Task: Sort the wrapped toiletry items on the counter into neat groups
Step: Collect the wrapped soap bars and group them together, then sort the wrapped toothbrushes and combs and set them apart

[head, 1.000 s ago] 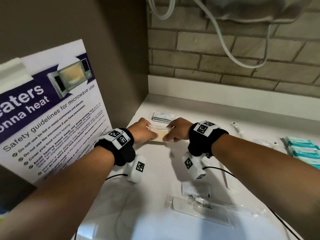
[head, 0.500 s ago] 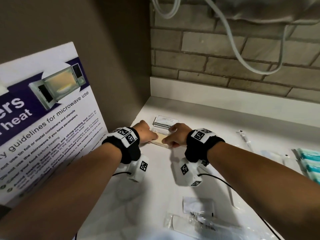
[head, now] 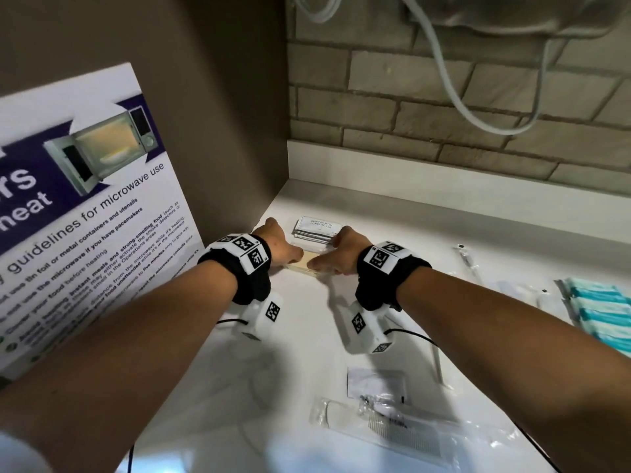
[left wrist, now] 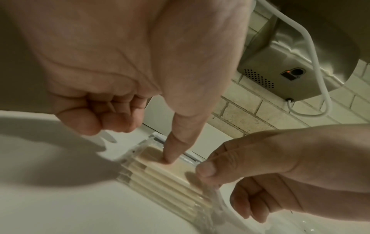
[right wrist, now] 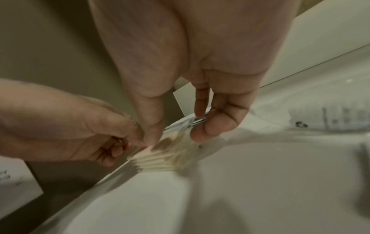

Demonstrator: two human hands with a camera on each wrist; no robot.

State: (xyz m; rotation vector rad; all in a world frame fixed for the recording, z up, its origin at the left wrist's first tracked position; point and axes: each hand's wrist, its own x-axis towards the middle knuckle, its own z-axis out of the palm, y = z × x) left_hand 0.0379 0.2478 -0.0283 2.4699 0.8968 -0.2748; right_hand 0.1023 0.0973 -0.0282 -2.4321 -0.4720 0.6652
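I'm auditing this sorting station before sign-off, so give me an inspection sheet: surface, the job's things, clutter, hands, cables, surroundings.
Surface: white counter, glossy, in a corner.
Job's things: stack of beige wrapped bars under both hands; shampoo sachets stacked just behind; teal packets grouped at right; wrapped comb near the front edge.
Clutter: loose clear sachets and thin wrapped sticks between the groups.
Hands: left hand presses one straight finger on the stack, other fingers curled; right hand pinches the stack's right end.
Cables: white cord loops on the wall; black wrist-camera leads trail on the counter.
Surroundings: brick wall, microwave safety poster, steel wall unit.
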